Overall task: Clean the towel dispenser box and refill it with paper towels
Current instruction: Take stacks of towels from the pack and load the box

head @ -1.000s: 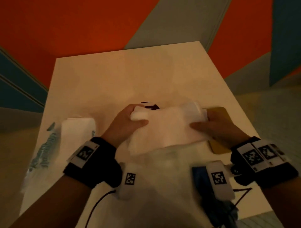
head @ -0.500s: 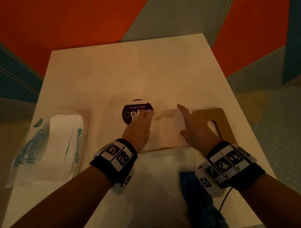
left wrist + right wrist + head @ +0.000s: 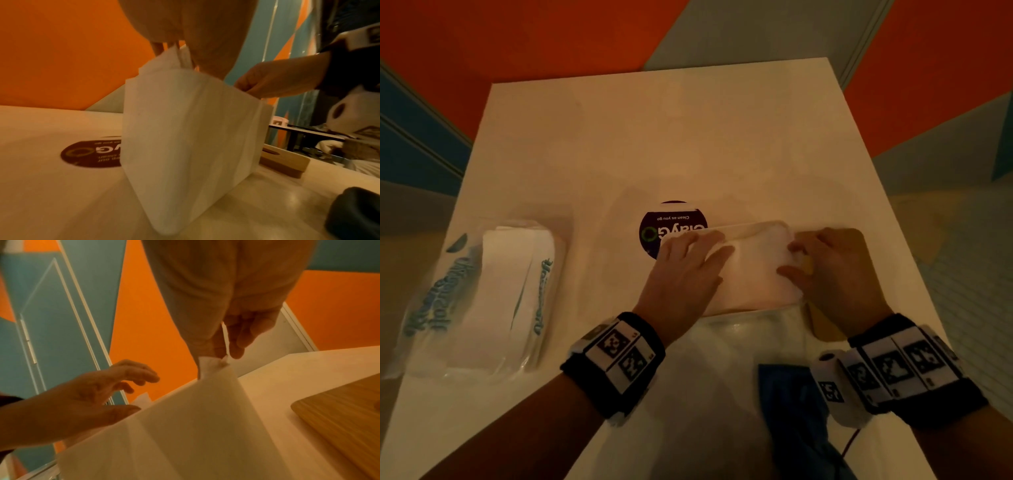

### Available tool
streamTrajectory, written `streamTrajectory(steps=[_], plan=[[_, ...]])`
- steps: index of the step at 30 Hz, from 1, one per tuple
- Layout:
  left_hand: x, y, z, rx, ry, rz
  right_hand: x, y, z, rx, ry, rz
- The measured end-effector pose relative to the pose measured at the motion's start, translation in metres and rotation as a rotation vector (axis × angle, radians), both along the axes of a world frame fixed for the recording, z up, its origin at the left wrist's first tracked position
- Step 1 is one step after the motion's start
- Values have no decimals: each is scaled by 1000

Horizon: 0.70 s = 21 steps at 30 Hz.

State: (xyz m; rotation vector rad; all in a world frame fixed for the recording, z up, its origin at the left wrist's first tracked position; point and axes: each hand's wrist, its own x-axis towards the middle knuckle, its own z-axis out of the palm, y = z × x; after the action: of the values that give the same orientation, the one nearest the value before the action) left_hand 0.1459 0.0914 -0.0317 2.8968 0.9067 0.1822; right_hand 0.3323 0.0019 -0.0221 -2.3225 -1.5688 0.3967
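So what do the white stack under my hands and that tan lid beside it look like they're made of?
White stack: soft matte paper towels, judging by the folds and thin layered edges. Tan lid: likely wood or bamboo, smooth finish, showing straight grain lines.

The white table (image 3: 619, 137) carries a plastic-wrapped pack of paper towels (image 3: 496, 294) at its left. A round dark sticker (image 3: 654, 226) lies mid-table, a wooden lid (image 3: 285, 162) to the right, and a blue cloth (image 3: 794, 404) on the near side.
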Motion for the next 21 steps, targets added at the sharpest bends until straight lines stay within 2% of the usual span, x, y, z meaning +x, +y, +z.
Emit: streamTrajectory(steps=[3,6,11,18,21], plan=[[3,-1,7,-174,147,-210,4,6,-1,62,-66,17],[5,5,-1,-331,326,-162,0,12,4,90,-144,73],[11,10,-9,-288,394,-197,-2,19,7,117,-291,132],[14,10,-12,-273,406,-187,1,22,-6,91,-277,148],[14,11,-12,-292,396,-180,-1,20,-9,190,-298,177]])
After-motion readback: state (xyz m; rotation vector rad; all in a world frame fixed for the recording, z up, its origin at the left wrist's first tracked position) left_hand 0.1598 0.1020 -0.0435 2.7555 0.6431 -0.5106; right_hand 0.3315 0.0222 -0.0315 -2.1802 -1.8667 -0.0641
